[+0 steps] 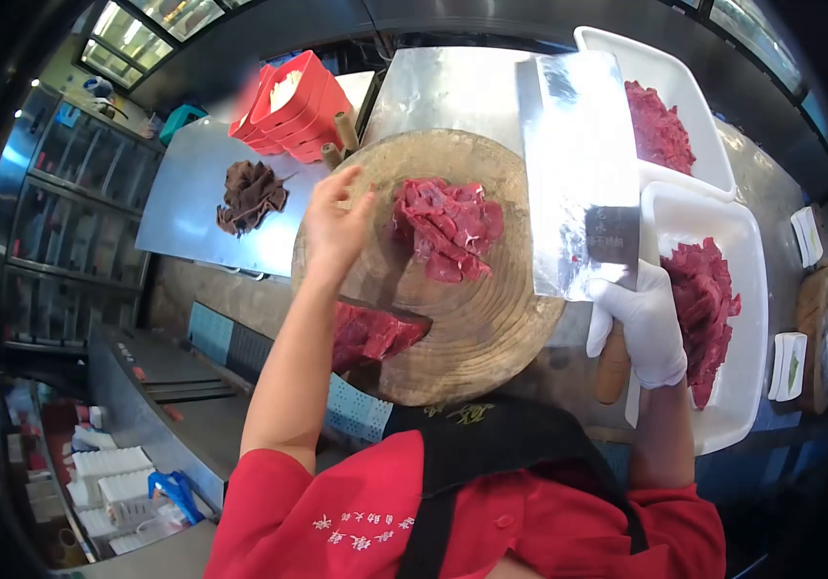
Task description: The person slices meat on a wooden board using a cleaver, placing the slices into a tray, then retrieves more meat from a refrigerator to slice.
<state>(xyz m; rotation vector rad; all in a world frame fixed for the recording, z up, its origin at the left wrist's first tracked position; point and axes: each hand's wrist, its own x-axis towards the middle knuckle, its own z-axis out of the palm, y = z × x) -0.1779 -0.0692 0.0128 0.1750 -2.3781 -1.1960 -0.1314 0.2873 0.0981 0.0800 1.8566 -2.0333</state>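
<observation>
My right hand (pixel 653 323), in a white glove, grips a broad cleaver (pixel 573 183) near the handle end. The blade stands up over the right edge of a round wooden chopping block (pixel 462 357). My bare left hand (pixel 339 220) is over the block's left side with its fingers apart and nothing in them. Just right of it lies a pile of sliced raw red meat (pixel 447 227). A larger chunk of raw meat (pixel 375 335) sits at the block's lower left, partly hidden behind my left forearm.
White trays (pixel 751 318) of red meat stand at the right. Red baskets (pixel 288 111) and a dark brown heap (pixel 252 198) sit on the steel table (pixel 177 217) at the left. Small white dishes (pixel 787 367) lie at the far right.
</observation>
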